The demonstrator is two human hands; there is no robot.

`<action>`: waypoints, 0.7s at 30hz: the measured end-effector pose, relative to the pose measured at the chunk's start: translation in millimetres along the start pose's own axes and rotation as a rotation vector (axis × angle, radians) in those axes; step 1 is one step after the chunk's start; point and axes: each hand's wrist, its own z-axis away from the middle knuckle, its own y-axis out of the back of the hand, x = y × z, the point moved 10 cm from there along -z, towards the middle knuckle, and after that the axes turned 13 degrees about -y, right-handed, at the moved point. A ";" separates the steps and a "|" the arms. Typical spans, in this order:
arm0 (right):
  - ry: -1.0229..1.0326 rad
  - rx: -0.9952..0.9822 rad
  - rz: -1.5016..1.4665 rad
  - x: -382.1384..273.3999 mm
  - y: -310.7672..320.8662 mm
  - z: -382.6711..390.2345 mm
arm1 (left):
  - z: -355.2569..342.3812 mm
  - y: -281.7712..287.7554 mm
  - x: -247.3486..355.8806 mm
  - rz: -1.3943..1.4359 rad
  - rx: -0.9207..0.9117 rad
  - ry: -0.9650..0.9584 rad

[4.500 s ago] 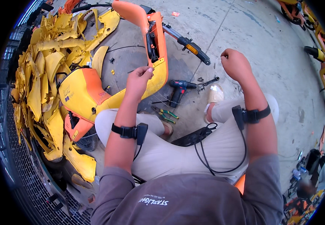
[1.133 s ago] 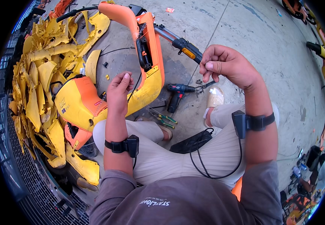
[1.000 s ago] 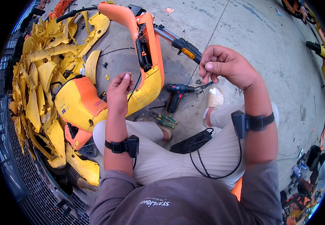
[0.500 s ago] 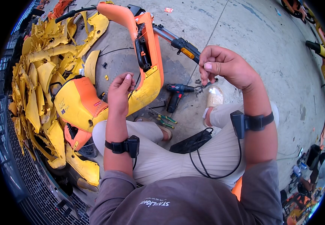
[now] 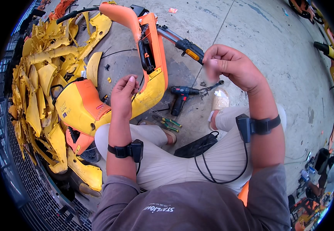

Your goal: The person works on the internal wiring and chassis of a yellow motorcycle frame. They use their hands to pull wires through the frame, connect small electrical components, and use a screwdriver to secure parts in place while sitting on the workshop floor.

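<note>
Left hand [image 5: 122, 96] rests, fingers curled, on the inner edge of the orange-yellow scooter body panel [image 5: 151, 73]; no firm grip visible. Right hand [image 5: 232, 67] raised above the cordless drill [image 5: 182, 96], fingertips pinched; held item too blurred to tell. Small pale label on yellow fender [image 5: 74, 107], left.

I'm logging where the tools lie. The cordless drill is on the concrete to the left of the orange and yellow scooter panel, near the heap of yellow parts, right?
Not quite. The head view shows the cordless drill on the concrete to the right of the orange and yellow scooter panel, by the sandalled foot. The heap of yellow parts is on the panel's other side.
</note>
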 end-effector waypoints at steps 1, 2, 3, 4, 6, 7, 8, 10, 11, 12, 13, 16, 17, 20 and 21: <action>0.005 0.004 -0.002 -0.6 0.3 0.0 | -0.1 0.4 0.0 -0.002 0.005 0.002; 0.011 0.009 -0.003 -1.1 0.6 -0.1 | 0.0 0.3 0.1 -0.002 0.004 0.001; 0.011 0.009 -0.003 -1.1 0.4 -0.2 | 0.1 0.1 0.4 0.000 0.002 -0.001; 0.016 0.013 -0.005 -1.4 0.6 -0.2 | 0.0 -0.2 0.7 0.002 0.001 -0.003; 0.020 0.015 -0.008 -1.4 0.3 -1.0 | -0.2 0.3 0.2 0.004 -0.002 -0.006; 0.019 0.017 -0.007 -1.2 0.2 -1.5 | -0.4 0.2 0.2 0.008 -0.005 -0.009; 0.019 0.020 -0.007 -0.7 0.3 -1.8 | -0.3 -0.1 0.1 0.008 -0.005 -0.008; 0.022 0.022 -0.010 0.0 0.3 -2.3 | -0.2 -0.2 0.1 0.006 0.000 -0.006; 0.027 0.023 -0.014 0.0 0.2 -2.5 | -0.2 -0.2 -0.1 0.006 0.000 -0.006; 0.026 0.023 -0.014 0.6 0.1 -3.1 | -0.5 0.0 -0.5 0.005 0.001 -0.007; 0.034 0.020 -0.026 0.3 0.2 -3.7 | -0.6 0.3 -0.7 0.004 0.002 -0.008; 0.038 0.028 -0.039 0.6 0.6 -4.6 | -0.9 0.4 -1.2 0.004 0.001 -0.007; 0.035 0.037 -0.041 1.0 1.3 -4.9 | -0.9 0.4 -1.1 0.003 0.001 -0.007; 0.036 0.061 -0.026 1.7 2.9 -5.3 | -0.7 -0.2 -0.9 0.004 0.001 -0.005; 0.036 0.061 -0.026 1.6 2.6 -5.5 | -0.6 -0.5 -0.7 0.004 -0.001 -0.006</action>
